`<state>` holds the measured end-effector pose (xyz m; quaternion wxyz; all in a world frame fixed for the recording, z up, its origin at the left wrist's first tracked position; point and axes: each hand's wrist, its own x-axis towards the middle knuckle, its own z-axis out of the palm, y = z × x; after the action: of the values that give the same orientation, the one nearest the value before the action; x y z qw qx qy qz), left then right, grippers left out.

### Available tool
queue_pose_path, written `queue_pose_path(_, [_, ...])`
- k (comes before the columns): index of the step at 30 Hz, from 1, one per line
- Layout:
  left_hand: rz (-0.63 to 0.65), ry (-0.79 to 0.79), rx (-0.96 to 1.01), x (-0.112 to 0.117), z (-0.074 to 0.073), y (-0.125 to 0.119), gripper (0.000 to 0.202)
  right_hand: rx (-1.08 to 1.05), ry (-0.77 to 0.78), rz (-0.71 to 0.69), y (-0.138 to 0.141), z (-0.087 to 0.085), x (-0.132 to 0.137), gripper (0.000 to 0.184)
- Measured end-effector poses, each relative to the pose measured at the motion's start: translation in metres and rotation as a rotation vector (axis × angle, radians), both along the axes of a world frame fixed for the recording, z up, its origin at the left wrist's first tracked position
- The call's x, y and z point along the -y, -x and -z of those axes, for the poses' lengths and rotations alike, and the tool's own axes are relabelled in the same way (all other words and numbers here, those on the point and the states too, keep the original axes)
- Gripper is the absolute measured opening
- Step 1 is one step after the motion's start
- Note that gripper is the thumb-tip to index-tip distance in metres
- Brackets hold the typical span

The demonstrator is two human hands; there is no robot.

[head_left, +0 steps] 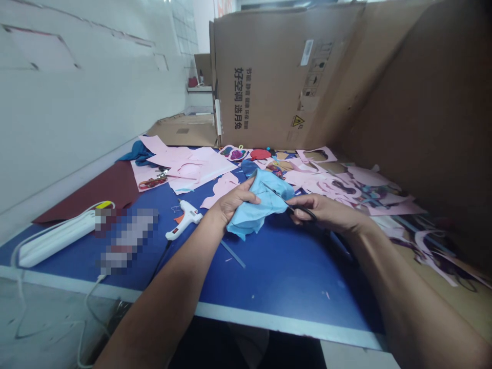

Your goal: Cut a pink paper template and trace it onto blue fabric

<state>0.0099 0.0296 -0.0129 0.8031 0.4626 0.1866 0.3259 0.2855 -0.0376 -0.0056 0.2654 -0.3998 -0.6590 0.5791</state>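
A crumpled piece of light blue fabric (259, 207) is gripped at its left edge by my left hand (236, 197), thumb on top. My right hand (313, 207) is closed around the dark handles of a pair of scissors (305, 211). The scissor blades reach left onto the blue fabric at its right side. Both hands are raised a little above the blue table (284, 277). Left of my left forearm lies a white hot glue gun (185, 219), its nozzle pointing away from me. A clear glue stick (233, 254) rests below the fabric.
Pink cut sheets (203, 159) lie at the back left, and pink scraps (326, 179) pile up at the right. A maroon sheet (92, 189) and a white power strip (61, 238) with cords are at the left. Large cardboard (277, 77) walls the back and right.
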Motion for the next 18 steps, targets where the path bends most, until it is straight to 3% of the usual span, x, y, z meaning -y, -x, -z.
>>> queue_pose_path(18, [0.039, 0.023, -0.017, 0.0037, 0.0041, -0.0046, 0.1, 0.016, -0.03, -0.018, -0.0002, 0.0014, 0.0, 0.06])
